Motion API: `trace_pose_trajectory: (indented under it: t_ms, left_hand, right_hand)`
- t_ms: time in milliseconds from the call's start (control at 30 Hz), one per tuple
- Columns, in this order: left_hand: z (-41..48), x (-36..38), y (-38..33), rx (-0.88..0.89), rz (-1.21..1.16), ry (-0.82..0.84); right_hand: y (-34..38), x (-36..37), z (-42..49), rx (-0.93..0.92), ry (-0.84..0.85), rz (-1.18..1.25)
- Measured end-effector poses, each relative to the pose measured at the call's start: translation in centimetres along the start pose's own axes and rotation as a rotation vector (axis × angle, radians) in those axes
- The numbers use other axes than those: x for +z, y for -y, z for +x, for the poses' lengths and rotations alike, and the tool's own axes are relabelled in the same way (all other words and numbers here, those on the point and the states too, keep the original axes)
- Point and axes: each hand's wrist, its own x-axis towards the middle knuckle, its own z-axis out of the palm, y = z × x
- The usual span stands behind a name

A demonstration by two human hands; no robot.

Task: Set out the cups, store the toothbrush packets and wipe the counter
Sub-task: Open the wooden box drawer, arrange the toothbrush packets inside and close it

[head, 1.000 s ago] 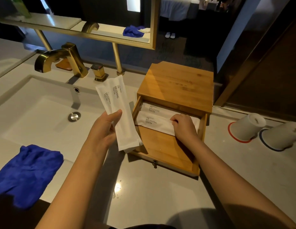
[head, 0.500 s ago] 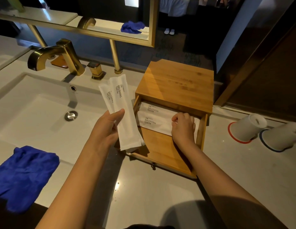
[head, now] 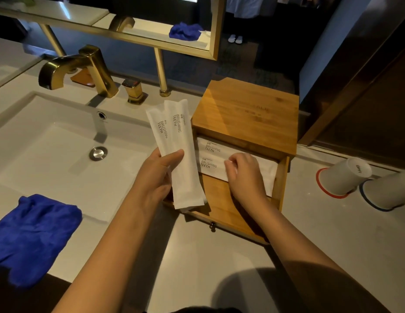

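My left hand (head: 155,177) grips two white toothbrush packets (head: 174,141) marked "BRUSHING TEETH", held upright just left of the wooden box (head: 246,111). The box's drawer (head: 222,213) is pulled open toward me. Two more packets (head: 210,159) lie flat across the drawer's back. My right hand (head: 244,175) rests on them with curled fingers pinching at the nearer packet. Two white cups sit upside down on the counter at right, one with a red rim (head: 342,177), one with a blue rim (head: 389,192). A blue cloth (head: 32,236) lies on the sink's front left edge.
A white sink basin (head: 50,159) with a gold faucet (head: 79,68) fills the left side. A gold-framed mirror (head: 151,21) stands behind on posts. Grey counter (head: 219,267) stretches in front of the box and under the cups.
My left hand has brought its two packets slightly closer to the box. My right hand's fingers have curled up on the packets in the drawer. The head camera shifted a little.
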Motion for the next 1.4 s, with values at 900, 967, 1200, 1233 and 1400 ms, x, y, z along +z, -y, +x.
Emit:
trace_pose_trajectory:
  t_ms: [900, 967, 1200, 1233, 1400]
  left_hand:
    - [-1.3, -4.0, -0.8, 0.093, -0.138, -0.247]
    - [-1.3, -4.0, -0.5, 0.077, -0.146, -0.252]
    - [-1.3, -3.9, 0.1, 0.046, -0.155, -0.254]
    - [-1.3, -3.9, 0.1, 0.045, -0.154, -0.258]
    - [-1.2, -3.7, 0.1, 0.053, -0.162, -0.240]
  right_hand:
    - [-1.2, -4.2, -0.2, 0.113, 0.396, 0.121]
    - [-1.2, -3.4, -0.4, 0.113, 0.441, 0.084]
    - [-1.4, -2.0, -0.8, 0.096, 0.435, 0.024]
    - [-1.4, -1.7, -1.0, 0.094, 0.408, 0.008]
    - [-1.4, -0.6, -1.8, -0.006, 0.227, -0.157]
